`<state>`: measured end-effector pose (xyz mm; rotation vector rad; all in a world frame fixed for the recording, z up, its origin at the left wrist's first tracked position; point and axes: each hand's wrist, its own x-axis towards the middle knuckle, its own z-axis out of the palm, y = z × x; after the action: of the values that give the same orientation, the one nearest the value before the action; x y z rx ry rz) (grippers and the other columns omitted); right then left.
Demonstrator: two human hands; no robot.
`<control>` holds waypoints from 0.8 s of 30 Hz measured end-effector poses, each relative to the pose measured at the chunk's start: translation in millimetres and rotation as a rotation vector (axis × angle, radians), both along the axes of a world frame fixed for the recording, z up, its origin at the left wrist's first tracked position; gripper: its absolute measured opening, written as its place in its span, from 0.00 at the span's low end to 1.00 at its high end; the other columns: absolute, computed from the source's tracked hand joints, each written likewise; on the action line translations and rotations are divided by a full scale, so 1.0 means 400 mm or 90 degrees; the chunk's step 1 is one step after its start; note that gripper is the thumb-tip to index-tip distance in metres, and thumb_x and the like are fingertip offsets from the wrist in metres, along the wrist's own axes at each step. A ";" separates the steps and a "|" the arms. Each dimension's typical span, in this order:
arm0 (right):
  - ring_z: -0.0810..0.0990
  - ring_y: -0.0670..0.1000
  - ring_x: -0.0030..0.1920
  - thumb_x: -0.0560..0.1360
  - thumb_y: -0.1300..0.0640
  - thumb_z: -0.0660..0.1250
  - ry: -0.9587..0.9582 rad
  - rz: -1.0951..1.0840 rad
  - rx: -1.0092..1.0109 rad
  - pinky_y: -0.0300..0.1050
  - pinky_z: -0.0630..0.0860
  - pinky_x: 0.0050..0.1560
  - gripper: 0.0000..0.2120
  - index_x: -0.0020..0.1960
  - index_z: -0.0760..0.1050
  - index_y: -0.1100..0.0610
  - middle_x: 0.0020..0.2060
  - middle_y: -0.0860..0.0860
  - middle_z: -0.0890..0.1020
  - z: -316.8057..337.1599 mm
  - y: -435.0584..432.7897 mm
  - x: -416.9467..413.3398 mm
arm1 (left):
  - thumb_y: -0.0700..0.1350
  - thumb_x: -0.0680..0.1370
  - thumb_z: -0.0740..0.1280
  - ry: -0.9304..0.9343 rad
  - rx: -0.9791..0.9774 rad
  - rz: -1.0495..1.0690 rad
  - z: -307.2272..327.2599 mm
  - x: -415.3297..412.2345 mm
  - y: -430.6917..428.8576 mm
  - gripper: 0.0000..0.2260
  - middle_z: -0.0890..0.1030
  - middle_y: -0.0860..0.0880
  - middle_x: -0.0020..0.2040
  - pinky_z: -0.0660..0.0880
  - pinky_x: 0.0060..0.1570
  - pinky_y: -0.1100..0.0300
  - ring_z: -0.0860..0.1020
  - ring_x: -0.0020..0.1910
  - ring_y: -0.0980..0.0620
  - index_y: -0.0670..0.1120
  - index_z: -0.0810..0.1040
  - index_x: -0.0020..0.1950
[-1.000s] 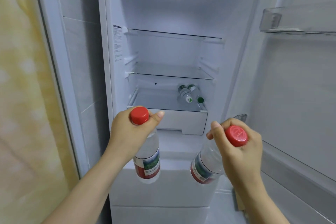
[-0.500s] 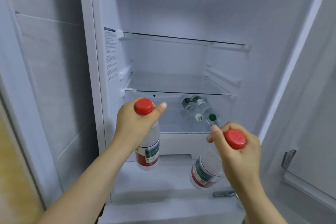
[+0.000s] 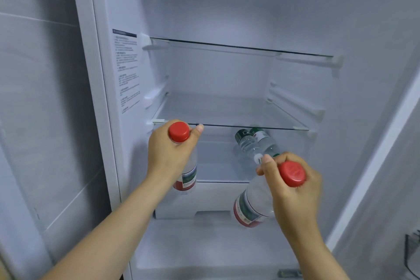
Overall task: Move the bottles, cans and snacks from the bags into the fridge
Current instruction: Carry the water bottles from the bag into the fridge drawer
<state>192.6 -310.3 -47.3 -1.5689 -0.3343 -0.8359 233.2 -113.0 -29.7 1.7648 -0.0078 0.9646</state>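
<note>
Hovering before the open fridge (image 3: pixel 227 18), the left grip (image 3: pixel 170 154) curls round the red-capped left bottle (image 3: pixel 187 180), the right grip (image 3: pixel 293 191) round the red-capped right bottle (image 3: pixel 250 207); green-capped bottles (image 3: pixel 252 143) lie just beyond the right grip.

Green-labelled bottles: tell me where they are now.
In the head view, the green-labelled bottles lie side by side under the lower glass shelf, right of centre, just beyond the right hand.
</note>
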 end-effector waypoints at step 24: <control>0.78 0.48 0.31 0.72 0.57 0.68 -0.042 0.012 0.034 0.31 0.72 0.36 0.13 0.32 0.74 0.62 0.29 0.51 0.80 -0.001 0.043 0.205 | 0.48 0.73 0.73 -0.059 0.001 0.085 -0.040 0.118 -0.016 0.16 0.77 0.41 0.30 0.67 0.34 0.63 0.72 0.33 0.46 0.37 0.75 0.34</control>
<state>274.8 -293.1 -47.8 -1.4886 -0.3701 -0.8767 280.6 -119.5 -45.7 1.7383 0.0507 1.1417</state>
